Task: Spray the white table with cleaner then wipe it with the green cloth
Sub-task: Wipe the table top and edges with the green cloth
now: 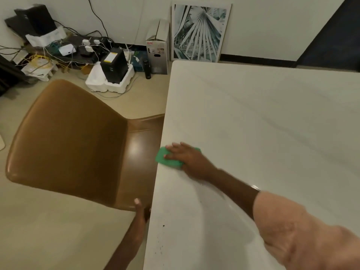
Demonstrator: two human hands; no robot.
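The white table (263, 117) fills the right half of the head view, its left edge running from top centre to the bottom. A folded green cloth (164, 157) lies on the table right at that left edge. My right hand (187, 158) presses flat on the cloth, fingers spread and pointing left. My left hand (140, 210) is down beside the table edge, gripping the lower rim of the brown chair (68, 137). Small dark specks dot the table near its left edge at the bottom. No spray bottle is in view.
The brown chair stands close against the table's left side. On the floor at the back lie tangled cables and chargers (78, 47), a black unit in white foam (114, 67), a cardboard box (157, 47), a dark bottle (147, 69) and a framed picture (198, 32) leaning on the wall.
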